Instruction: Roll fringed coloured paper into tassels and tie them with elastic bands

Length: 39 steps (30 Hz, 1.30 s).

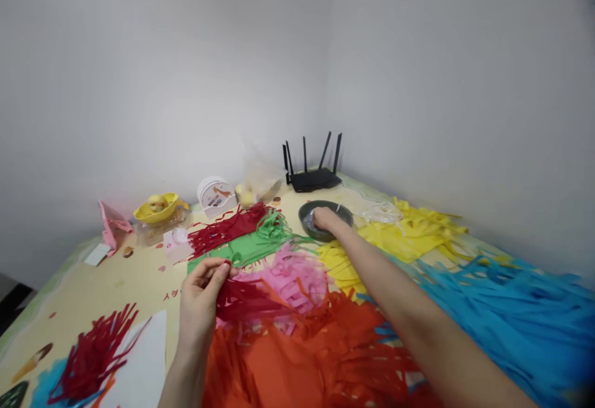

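Observation:
My left hand (202, 293) is closed, pinching the end of a fringed dark red paper piece (248, 306) that lies over pink fringed paper (297, 274) and orange paper (325, 358). My right hand (325, 217) is stretched far forward and reaches into a dark green bowl (309, 212) near the back of the table. Its fingers curl down inside the bowl, and what they touch is hidden.
Cut paper covers the table: red (227, 228), green (253, 243), yellow (413, 231), blue (506, 309), and a dark red bundle on white paper (93, 355) at front left. A black router (313, 178), round white box (214, 196), yellow dish (157, 209) and pink object (110, 223) line the wall.

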Available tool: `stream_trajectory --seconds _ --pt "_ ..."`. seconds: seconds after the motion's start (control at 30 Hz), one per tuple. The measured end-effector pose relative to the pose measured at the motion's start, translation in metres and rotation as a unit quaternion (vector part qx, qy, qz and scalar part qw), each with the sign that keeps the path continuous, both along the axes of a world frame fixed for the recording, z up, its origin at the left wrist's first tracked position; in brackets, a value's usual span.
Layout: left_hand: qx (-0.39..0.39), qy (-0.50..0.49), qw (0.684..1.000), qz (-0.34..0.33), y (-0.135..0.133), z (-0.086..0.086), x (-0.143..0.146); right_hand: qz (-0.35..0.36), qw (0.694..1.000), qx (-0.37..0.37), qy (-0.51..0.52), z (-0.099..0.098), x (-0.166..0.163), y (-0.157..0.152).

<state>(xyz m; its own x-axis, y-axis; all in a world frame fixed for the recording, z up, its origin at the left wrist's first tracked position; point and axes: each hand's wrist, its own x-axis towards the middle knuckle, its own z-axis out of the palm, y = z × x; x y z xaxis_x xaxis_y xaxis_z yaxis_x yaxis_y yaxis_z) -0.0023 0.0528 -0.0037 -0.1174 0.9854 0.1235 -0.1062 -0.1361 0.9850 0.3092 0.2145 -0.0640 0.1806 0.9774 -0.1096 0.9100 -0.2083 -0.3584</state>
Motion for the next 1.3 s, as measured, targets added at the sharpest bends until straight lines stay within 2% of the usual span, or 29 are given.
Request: stream_trajectory --seconds 0.17,0.3,0.33,0.37,0.43,0.47,0.57,0.73,0.83,0.93,1.07,1.17,1.3 --pt "0.006 0.008 1.0 -0.012 0.0 -0.002 0.002 0.024 0.994 0.102 0.034 0.029 -0.007 -0.018" --pt "0.038 0.048 0.998 0.007 -0.004 0.0 0.006 0.132 0.968 0.182 0.113 0.059 -0.06 -0.074" --pt "0.049 0.06 0.997 0.012 -0.006 0.001 0.007 0.181 0.953 0.193 0.145 0.065 -0.076 -0.092" --pt "0.061 0.072 0.995 0.018 -0.008 0.003 0.008 0.251 0.92 0.209 0.216 0.07 -0.093 -0.11" --pt "0.086 0.101 0.991 0.028 -0.014 0.006 0.01 0.312 0.874 0.214 0.305 0.077 -0.119 -0.141" --pt "0.098 0.119 0.988 0.031 -0.016 0.008 0.01 0.322 0.856 0.21 0.346 0.079 -0.127 -0.152" --pt "0.123 0.176 0.976 0.027 -0.023 0.012 0.01 0.3 0.828 0.18 0.439 0.081 -0.138 -0.168" --pt "0.146 0.221 0.964 0.016 -0.028 0.013 0.004 0.263 0.767 0.127 0.571 0.076 -0.14 -0.167" --pt "0.164 0.251 0.954 0.003 -0.028 0.014 0.0 0.255 0.737 0.124 0.614 0.071 -0.145 -0.168" --pt "0.187 0.296 0.937 -0.004 -0.029 0.016 -0.003 0.256 0.724 0.134 0.626 0.066 -0.15 -0.168" --pt "0.204 0.331 0.921 0.001 -0.029 0.016 -0.002 0.267 0.728 0.15 0.613 0.06 -0.152 -0.166" --pt "0.186 0.295 0.937 0.011 -0.028 0.014 0.003 0.265 0.741 0.165 0.594 0.058 -0.151 -0.164" --pt "0.151 0.233 0.96 -0.016 -0.027 0.013 0.007 0.232 0.764 0.197 0.569 0.057 -0.149 -0.163"
